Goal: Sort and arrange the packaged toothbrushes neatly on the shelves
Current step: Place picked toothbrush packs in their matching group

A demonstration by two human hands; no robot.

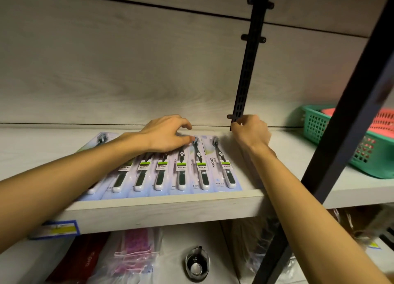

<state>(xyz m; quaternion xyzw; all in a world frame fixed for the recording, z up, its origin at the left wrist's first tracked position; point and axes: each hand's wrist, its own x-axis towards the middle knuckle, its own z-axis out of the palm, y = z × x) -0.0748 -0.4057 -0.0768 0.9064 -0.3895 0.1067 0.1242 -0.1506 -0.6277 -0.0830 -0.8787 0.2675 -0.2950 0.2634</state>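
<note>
Packs: a row of toothbrush packs (181, 170) lies flat on the shelf (162, 209) at frame centre, side by side and overlapping, heads toward the back wall, handles toward the front edge.
Rightmost pack: reads "Niepoth" (221, 166); it lies at the right end of the row, just left of the right wrist.
Left hand (168, 134): palm down at centre frame, fingers bent and spread, tips resting on the upper ends of the middle packs; it presses on them rather than closing round one.
Right hand (250, 130): right of centre at the back of the shelf, fingers curled; whether it grips anything I cannot tell. It sits at the foot of the black upright (245, 74).
Baskets: a green basket (371, 155) at the right edge, a pink one (383, 121) inside it.
Lower shelf: bagged goods (136, 254) at the bottom.
Label: a blue and yellow tag (57, 229) on the shelf front, lower left.
</note>
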